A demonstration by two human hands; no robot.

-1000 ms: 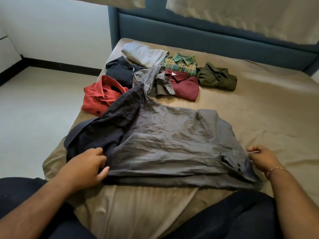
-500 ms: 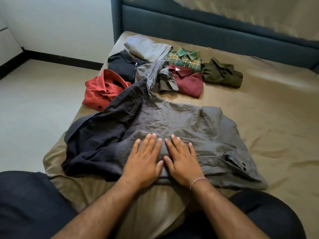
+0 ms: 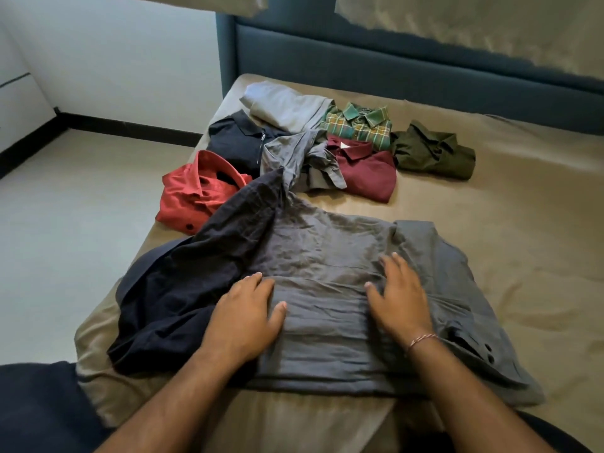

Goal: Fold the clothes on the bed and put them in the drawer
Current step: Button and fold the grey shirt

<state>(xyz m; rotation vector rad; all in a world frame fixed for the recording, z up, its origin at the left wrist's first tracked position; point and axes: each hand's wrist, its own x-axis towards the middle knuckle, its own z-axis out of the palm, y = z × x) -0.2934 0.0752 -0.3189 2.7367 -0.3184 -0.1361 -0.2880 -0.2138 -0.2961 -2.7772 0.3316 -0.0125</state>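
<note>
We see the bed (image 3: 523,256) spread with a tan sheet, and on its near part one grey shirt (image 3: 327,256) lying half folded. Both hands press flat on it, fingers straight: the left hand (image 3: 245,318) at its left side, the right hand (image 3: 398,299) at its right. Beyond lie seven more garments (image 3: 359,148), clustered together.

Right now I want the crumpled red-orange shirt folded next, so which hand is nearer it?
Left. The left hand presses the grey shirt below the red-orange shirt; the right hand lies farther right.
</note>
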